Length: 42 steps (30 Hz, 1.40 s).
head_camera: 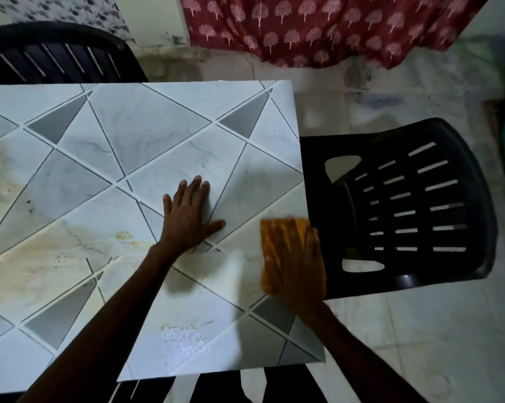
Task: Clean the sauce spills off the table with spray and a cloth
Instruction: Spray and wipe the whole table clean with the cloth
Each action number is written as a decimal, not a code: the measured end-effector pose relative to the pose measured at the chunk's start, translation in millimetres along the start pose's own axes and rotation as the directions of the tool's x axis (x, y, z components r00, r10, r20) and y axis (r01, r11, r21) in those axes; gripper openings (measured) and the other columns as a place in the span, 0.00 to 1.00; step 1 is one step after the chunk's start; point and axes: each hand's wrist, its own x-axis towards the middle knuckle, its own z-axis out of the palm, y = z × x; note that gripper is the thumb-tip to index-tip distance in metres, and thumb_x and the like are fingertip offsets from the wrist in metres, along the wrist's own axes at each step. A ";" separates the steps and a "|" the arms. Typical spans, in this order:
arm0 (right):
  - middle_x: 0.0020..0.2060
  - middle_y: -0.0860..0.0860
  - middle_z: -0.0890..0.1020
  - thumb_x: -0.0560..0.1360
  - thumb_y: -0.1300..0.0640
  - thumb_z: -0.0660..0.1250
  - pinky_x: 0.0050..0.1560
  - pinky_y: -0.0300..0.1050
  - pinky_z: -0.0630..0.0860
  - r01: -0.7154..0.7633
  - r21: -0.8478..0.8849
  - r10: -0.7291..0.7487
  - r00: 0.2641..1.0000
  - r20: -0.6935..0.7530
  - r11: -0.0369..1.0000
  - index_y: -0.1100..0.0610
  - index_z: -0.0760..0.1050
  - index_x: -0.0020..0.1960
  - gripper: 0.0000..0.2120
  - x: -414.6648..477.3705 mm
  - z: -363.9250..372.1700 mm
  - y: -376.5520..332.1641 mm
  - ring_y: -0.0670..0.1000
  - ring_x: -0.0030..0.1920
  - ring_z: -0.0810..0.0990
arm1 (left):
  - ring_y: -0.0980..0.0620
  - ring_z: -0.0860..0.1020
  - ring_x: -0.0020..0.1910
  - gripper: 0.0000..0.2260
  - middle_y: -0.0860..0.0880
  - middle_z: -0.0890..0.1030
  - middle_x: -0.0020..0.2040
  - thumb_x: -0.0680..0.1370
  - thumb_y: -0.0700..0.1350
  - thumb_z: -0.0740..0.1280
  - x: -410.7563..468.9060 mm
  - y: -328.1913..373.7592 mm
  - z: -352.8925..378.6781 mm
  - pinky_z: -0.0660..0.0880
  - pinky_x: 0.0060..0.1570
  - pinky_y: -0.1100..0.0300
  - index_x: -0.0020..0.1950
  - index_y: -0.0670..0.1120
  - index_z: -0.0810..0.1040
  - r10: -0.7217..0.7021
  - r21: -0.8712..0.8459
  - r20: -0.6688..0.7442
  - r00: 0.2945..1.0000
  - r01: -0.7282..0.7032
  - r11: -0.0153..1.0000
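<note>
The table (146, 126) has a pale marble-pattern top with grey triangles. My right hand (299, 257) presses flat on an orange cloth (270, 232) at the table's right edge; the hand and cloth are motion-blurred. My left hand (188, 215) lies flat and spread on the table middle, holding nothing. Yellowish sauce smears (42, 257) cover the left part of the top, with a small orange spot (123, 235) near my left wrist. A patch of wet droplets (184, 337) sits near the front edge. No spray bottle is in view.
A black plastic chair (414, 205) stands against the table's right side. Another black chair (56, 53) is at the far left. A red patterned curtain (318, 27) hangs behind. Pale tiled floor (420, 330) lies to the right.
</note>
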 end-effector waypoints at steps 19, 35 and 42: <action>0.82 0.57 0.55 0.82 0.42 0.54 0.77 0.66 0.55 0.036 0.015 -0.035 0.999 -0.023 0.999 0.49 0.53 0.83 0.32 40.9 -3.4 9.2 0.69 0.79 0.54 | 0.46 0.46 0.80 0.47 0.52 0.49 0.81 0.69 0.67 0.70 0.5 4.2 -2.9 0.50 0.74 0.36 0.80 0.52 0.52 -0.058 -0.101 0.061 0.996 0.064 0.993; 0.82 0.57 0.54 0.81 0.40 0.49 0.75 0.69 0.58 -0.258 0.049 0.256 0.966 0.047 0.965 0.49 0.53 0.83 0.32 8.7 -2.0 -8.7 0.70 0.79 0.54 | 0.41 0.49 0.79 0.38 0.47 0.49 0.81 0.78 0.61 0.64 -27.3 8.6 9.7 0.54 0.73 0.37 0.80 0.47 0.52 0.030 -0.048 0.048 0.998 -0.028 0.998; 0.83 0.57 0.48 0.84 0.44 0.49 0.77 0.68 0.50 0.146 -0.001 -0.146 0.988 0.041 0.989 0.50 0.47 0.83 0.30 -72.5 14.8 -91.5 0.66 0.81 0.44 | 0.41 0.52 0.79 0.37 0.46 0.52 0.81 0.78 0.59 0.65 -42.6 -7.2 18.3 0.56 0.73 0.39 0.80 0.48 0.54 0.082 -0.041 0.033 0.996 -0.081 0.996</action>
